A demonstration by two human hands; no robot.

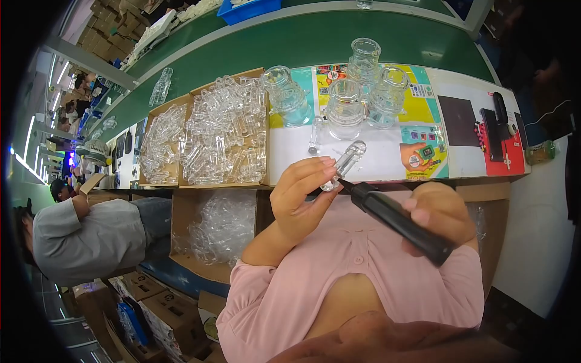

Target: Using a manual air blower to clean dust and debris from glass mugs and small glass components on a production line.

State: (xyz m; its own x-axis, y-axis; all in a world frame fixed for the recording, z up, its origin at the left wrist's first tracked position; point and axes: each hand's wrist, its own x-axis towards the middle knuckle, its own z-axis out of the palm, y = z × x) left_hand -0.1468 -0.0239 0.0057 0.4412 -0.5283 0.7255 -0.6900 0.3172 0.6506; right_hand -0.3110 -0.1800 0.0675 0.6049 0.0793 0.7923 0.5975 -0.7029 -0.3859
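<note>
My left hand [301,196] pinches a small clear tubular piece [349,159] with a rounded end, tilted up and to the right above the front edge of the worktop. Wrapped around a black handheld tool [396,221] with a tapered tip is my right hand [445,212]. The tool's tip meets the lower end of the clear piece, beside my left fingertips; whether it touches the piece or goes into it I cannot tell. Just beyond, a similar clear piece [315,136] stands on the worktop next to several larger clear vessels [345,112].
Left of the vessels, a cardboard tray [266,151] and a smaller one [180,172] hold many clear pieces. A box of clear plastic [221,227] sits below. Black items [493,130] lie at the right. A seated person [91,236] is at the left.
</note>
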